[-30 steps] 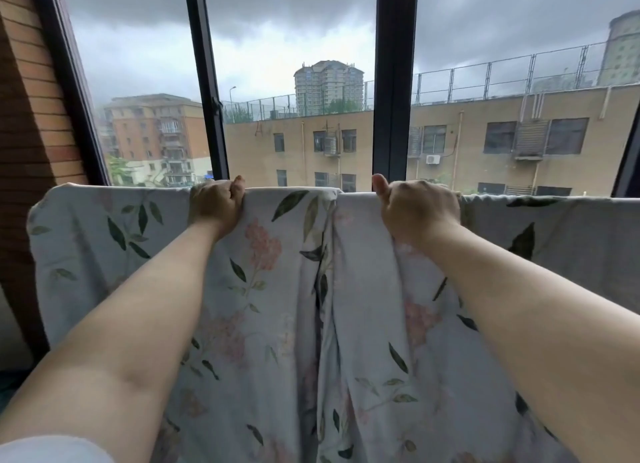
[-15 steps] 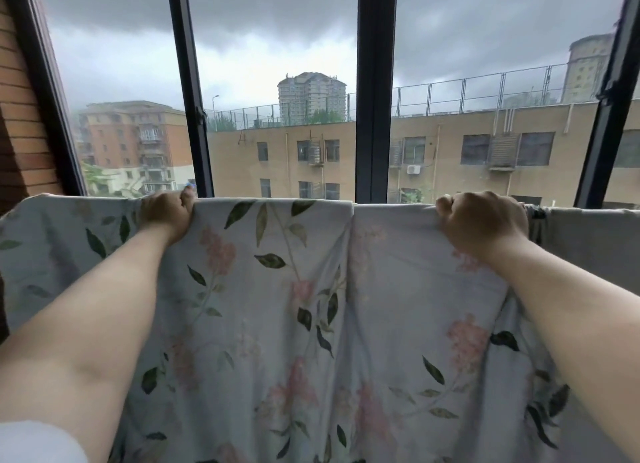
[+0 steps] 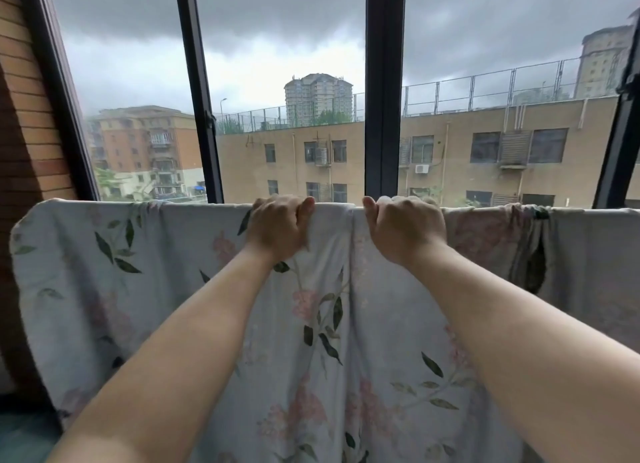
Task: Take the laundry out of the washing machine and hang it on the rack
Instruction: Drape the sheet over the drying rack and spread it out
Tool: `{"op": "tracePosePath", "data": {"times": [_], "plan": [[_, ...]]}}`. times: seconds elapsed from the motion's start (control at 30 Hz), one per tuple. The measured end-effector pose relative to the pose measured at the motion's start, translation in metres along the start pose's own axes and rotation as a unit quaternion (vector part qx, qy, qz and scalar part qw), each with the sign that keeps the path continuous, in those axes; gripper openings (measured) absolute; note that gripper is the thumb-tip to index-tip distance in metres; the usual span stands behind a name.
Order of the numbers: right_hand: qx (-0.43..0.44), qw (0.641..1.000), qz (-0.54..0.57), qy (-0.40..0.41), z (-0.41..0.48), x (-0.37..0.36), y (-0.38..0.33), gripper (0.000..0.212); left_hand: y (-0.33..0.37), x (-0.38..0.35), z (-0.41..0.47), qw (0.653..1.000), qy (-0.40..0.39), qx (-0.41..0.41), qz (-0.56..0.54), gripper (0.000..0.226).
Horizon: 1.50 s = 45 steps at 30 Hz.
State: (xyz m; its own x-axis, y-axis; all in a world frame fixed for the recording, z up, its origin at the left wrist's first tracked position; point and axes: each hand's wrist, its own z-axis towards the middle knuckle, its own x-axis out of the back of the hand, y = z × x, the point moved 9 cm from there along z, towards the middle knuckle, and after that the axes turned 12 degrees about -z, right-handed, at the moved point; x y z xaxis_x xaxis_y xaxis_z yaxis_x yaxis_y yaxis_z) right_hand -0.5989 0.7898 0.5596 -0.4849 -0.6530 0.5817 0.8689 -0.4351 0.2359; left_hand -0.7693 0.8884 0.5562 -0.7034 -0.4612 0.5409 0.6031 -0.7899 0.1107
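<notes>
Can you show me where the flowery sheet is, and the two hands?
flowery sheet (image 3: 325, 341): head view, on the hanging cloth between the arms.
left hand (image 3: 277, 228): head view, its back.
right hand (image 3: 407, 230): head view, its back.

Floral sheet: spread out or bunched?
Mostly spread: floral sheet drapes wide over the top edge; one fold hangs between the left hand and right hand gripping it.
</notes>
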Motion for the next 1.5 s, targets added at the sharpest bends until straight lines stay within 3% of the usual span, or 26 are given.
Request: {"op": "tracePosePath", "data": {"times": [0.27,0.57,0.87,1.07,1.13,1.23,1.33,1.43,1.5], "plan": [[-0.046,0.998,-0.048,-0.012,-0.014,-0.007,0.082,0.063,-0.078,0.022,0.002,0.994,0.005,0.104,0.018,0.061],[-0.090,0.994,-0.060,-0.019,-0.017,-0.013,0.086,0.058,-0.073,0.020,-0.001,0.988,0.033,0.152,0.023,0.065],[-0.093,0.995,0.017,-0.027,-0.018,-0.014,0.045,0.058,-0.004,-0.008,-0.002,0.993,0.081,0.086,-0.005,0.056],[-0.038,0.996,0.073,-0.045,-0.039,-0.011,0.055,0.059,0.018,-0.012,-0.034,0.991,0.130,0.025,0.001,0.047],[-0.010,0.996,0.088,-0.030,-0.062,-0.012,0.049,0.064,0.036,-0.029,-0.072,0.989,0.139,0.018,-0.038,0.055],[0.016,0.993,0.102,-0.051,-0.133,-0.034,0.048,0.065,0.081,-0.092,-0.154,0.994,0.024,-0.002,-0.109,0.062],[0.026,0.980,0.121,-0.158,-0.232,-0.080,0.060,0.056,0.135,-0.164,-0.256,0.971,-0.135,0.021,-0.194,0.061],[-0.057,0.940,0.147,-0.302,-0.341,-0.124,0.098,0.051,0.197,-0.215,-0.339,0.930,-0.260,0.012,-0.258,0.048],[-0.139,0.909,0.168,-0.354,-0.407,-0.132,0.128,0.049,0.235,-0.238,-0.372,0.899,-0.325,-0.007,-0.295,0.040]]}}
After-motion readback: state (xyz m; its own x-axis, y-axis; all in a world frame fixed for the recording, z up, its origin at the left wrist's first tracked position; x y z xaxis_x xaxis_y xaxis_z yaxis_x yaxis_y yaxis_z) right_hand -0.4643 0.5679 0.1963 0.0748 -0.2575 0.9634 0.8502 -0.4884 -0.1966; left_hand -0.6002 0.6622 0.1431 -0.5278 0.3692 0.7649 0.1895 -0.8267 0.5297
